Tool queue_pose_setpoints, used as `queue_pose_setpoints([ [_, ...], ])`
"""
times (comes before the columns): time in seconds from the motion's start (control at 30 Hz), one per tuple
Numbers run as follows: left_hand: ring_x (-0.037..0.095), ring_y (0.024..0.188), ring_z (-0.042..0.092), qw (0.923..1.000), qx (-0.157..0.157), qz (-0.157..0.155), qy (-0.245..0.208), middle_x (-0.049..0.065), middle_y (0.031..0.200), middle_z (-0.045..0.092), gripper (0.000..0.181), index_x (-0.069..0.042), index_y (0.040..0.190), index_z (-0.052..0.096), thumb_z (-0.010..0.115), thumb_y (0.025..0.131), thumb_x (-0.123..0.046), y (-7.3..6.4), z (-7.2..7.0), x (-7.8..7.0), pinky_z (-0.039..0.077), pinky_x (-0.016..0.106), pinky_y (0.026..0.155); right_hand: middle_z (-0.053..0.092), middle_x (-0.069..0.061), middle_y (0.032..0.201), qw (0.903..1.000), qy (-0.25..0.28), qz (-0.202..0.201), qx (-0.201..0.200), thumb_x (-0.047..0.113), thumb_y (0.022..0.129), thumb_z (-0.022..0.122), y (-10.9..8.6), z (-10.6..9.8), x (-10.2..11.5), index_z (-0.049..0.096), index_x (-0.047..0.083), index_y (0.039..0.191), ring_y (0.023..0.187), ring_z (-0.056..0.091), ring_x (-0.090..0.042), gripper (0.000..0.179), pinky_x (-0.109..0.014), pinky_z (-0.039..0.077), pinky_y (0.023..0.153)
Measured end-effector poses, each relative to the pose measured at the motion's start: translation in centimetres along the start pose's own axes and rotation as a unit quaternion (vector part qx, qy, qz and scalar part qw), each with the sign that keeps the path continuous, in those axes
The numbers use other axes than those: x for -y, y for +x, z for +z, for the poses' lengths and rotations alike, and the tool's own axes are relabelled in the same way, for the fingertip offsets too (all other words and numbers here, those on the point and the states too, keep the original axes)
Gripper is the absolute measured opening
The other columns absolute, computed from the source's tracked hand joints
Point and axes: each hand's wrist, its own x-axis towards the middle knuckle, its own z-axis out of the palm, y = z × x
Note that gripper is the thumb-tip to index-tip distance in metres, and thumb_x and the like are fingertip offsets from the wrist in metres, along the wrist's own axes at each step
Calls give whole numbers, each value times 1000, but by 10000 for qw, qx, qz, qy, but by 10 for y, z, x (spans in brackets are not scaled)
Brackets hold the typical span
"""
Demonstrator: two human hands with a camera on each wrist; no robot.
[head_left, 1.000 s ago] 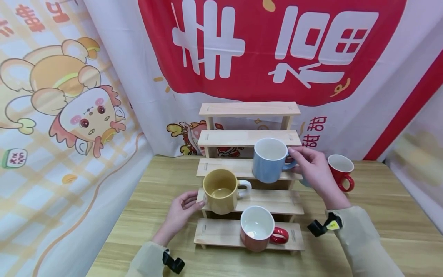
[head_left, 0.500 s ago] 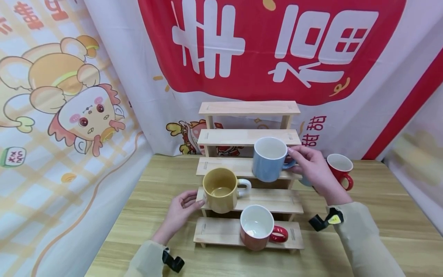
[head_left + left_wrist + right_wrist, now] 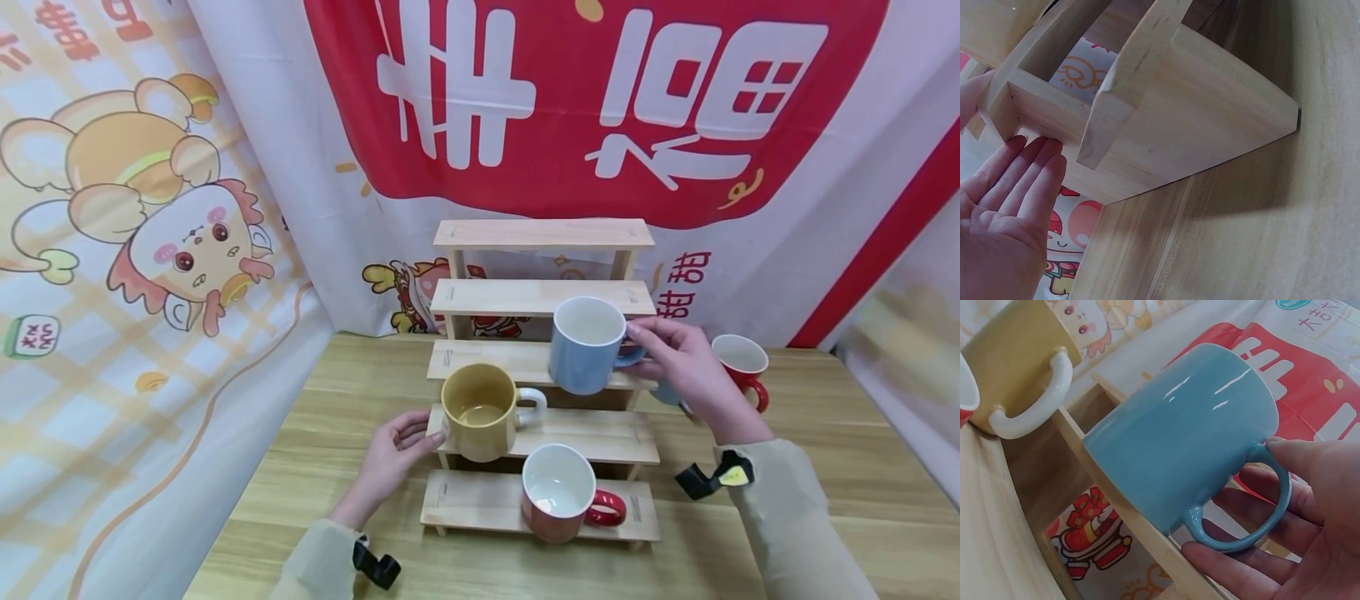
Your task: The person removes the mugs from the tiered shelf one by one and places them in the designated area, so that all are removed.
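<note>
A light-blue mug [image 3: 589, 346] stands at the right of the middle tier of a wooden stepped rack [image 3: 543, 233]. My right hand [image 3: 686, 367] holds it by the handle; in the right wrist view the thumb lies at the handle's top and the fingers reach behind it. At the rack's left side, my left hand [image 3: 393, 450] grips the end of the second tier from the bottom. Its thumb is over the board and its fingertips are underneath, as the left wrist view shows. A mustard-yellow mug [image 3: 480, 421] with a white handle sits beside that thumb.
On the bottom tier stands a red mug [image 3: 551, 517], white inside. Behind my right hand, a red mug [image 3: 741, 358] and a mostly hidden light-blue object [image 3: 664, 393] rest on the wood-grain table [image 3: 300, 467]. Printed cloth [image 3: 352, 275] hangs behind the rack.
The view has shifted very slightly. Both hands keep their places on the blue mug's handle and the rack, and the mugs stay where they were.
</note>
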Motion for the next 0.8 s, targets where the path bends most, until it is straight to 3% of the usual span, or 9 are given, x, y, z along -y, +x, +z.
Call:
queue_pose_setpoints([
  [0.43, 31, 119, 63, 10000, -23, -25, 21, 15, 128, 66, 49, -1, 131, 61, 81, 89, -18, -2, 0, 1, 54, 28, 97, 66, -18, 123, 9998, 91, -92, -162, 46, 100, 62, -8, 0, -5, 60, 2, 138, 103, 71, -25, 58, -37, 60, 86],
  [0.8, 30, 120, 62, 10000, -16, 4, 71, 15, 129, 65, 50, -2, 132, 61, 80, 90, -20, -1, 0, -1, 54, 28, 98, 68, -6, 120, 9942, 500, -257, -913, 43, 100, 63, -19, 9, -17, 65, 5, 131, 99, 72, -17, 49, -32, 59, 84],
])
